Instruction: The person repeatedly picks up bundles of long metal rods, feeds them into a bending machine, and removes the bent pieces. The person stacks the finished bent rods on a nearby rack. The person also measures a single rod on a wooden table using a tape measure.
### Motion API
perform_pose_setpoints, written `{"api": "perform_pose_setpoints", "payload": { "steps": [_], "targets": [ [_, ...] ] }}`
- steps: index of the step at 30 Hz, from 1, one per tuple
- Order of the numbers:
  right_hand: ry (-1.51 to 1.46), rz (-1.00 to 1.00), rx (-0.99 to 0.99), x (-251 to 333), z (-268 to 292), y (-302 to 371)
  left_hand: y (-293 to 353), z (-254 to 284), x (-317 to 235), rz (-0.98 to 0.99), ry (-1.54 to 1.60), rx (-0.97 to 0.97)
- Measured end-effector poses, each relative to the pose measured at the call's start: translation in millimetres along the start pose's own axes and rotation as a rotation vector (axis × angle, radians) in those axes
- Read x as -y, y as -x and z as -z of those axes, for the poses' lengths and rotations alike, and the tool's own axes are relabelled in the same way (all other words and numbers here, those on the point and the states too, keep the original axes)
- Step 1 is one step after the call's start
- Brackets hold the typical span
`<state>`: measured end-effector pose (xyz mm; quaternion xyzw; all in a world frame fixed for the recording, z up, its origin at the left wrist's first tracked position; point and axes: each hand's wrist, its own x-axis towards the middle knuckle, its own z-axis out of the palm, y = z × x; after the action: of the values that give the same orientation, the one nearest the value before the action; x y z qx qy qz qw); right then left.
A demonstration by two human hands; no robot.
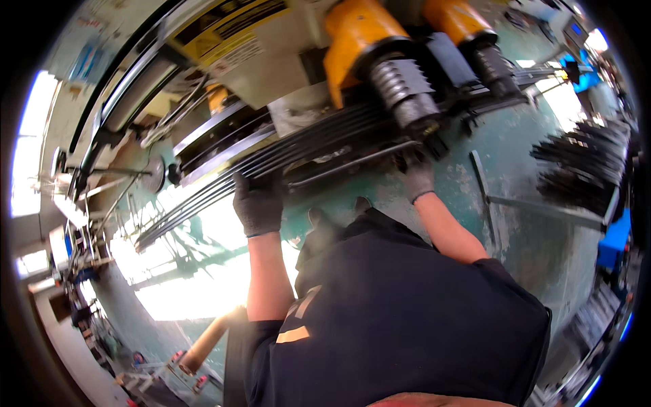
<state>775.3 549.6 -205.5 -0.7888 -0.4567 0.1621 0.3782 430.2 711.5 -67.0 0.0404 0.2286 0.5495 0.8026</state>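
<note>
My left hand (259, 205), in a dark work glove, is closed on the near side of a bundle of long dark metal rods (298, 146). The rods run along the front of a machine and stick out past its left end. My right hand (417, 178), in a greyer glove, is closed just below a ribbed metal spindle (403, 88) under an orange housing (363, 34). Its fingertips are in shadow, close to the right end of a thin steel bar (352, 165), and whatever they grip is hidden.
A second orange housing (461, 24) stands right of the first. Dark metal pieces (583, 163) are stacked at the right, near a grey metal frame (542, 209). A cardboard tube (207, 344) lies at lower left. Bright sunlight falls on the green floor (454, 146).
</note>
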Motion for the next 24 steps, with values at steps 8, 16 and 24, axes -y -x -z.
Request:
{"api": "perform_pose_setpoints", "payload": {
  "steps": [8, 16, 24],
  "targets": [
    [-0.736, -0.846, -0.106, -22.8, -35.6, 50.0, 29.9, 80.7, -140.8, -0.233, 0.08, 0.077],
    [-0.28, -0.829, 0.03, -88.0, -92.8, 108.8, 44.7, 181.5, -389.2, -0.547, -0.063, -0.334],
    [0.441, -0.355, 0.408, -68.8, -123.6, 185.3, 21.7, 202.4, -523.9, -0.459, -0.589, -0.25]
  ]
}}
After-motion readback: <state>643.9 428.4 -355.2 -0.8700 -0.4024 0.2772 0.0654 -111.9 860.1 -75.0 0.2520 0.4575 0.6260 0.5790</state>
